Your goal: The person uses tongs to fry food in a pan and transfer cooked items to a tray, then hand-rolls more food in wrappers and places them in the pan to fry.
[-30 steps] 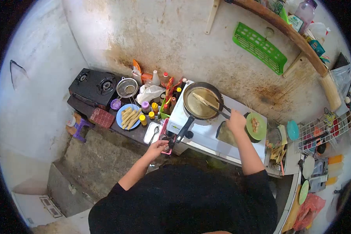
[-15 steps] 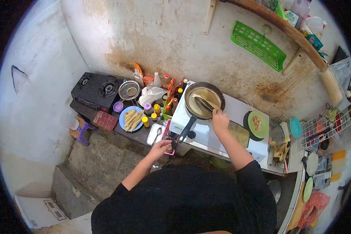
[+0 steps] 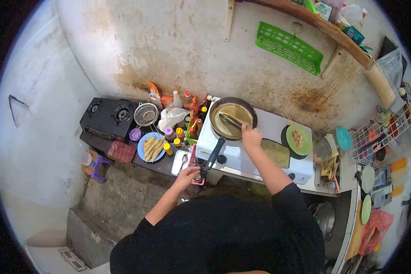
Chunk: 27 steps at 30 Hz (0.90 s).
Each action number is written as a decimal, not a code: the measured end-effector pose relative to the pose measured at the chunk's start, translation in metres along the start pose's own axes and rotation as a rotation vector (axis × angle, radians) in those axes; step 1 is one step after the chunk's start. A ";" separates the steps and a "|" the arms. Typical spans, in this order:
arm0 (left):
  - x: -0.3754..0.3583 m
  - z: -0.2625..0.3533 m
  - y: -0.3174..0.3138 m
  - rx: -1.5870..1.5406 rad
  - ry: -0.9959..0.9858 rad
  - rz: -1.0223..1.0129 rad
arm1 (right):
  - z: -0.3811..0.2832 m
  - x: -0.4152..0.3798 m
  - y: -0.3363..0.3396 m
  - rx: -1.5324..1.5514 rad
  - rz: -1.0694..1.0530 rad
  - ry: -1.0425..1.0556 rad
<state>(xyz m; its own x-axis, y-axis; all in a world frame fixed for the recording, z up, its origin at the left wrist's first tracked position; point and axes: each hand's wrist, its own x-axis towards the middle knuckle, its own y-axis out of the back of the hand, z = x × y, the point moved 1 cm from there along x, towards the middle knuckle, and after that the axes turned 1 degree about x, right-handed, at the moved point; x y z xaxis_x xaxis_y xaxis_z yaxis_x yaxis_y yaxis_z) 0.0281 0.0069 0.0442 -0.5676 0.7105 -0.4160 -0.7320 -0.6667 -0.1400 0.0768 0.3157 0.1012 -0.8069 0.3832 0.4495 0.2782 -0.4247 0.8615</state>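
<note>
My right hand (image 3: 251, 138) is closed round a pair of dark tongs (image 3: 230, 120), whose tips reach into the frying pan (image 3: 247, 106). Yellowish liquid coats the pan's bottom. The pan sits on a white stove (image 3: 242, 155), its black handle (image 3: 216, 153) pointing toward me. My left hand (image 3: 186, 177) is at the pink basket (image 3: 197, 182), just left of the handle's end, fingers curled by small dark jars (image 3: 198, 173); I cannot tell what they hold. Beside it lies a white tray (image 3: 178, 167) with a spoon (image 3: 184, 160).
Left of the tray, a blue plate (image 3: 147, 137) carries pale rolls, among yellow-capped bottles (image 3: 168, 149). A black two-burner stove (image 3: 106, 119) stands at the far left. Right of the pan are a rectangular griddle (image 3: 278, 154) and a green plate (image 3: 304, 148) of food.
The camera view has shifted slightly. My right hand and the tongs have moved a little in the pan; my left hand stays at the pink basket.
</note>
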 end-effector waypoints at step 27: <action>0.007 0.019 -0.005 0.085 -0.019 -0.064 | 0.063 -0.029 0.062 -0.009 -0.171 -0.185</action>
<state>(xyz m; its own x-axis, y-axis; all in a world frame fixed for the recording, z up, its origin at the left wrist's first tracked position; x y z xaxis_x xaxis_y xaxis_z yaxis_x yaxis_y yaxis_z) 0.0209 0.0200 0.0587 -0.5249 0.7561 -0.3910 -0.7961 -0.5986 -0.0887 0.1503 0.3298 0.1559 -0.7324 0.5933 0.3340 0.1410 -0.3478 0.9269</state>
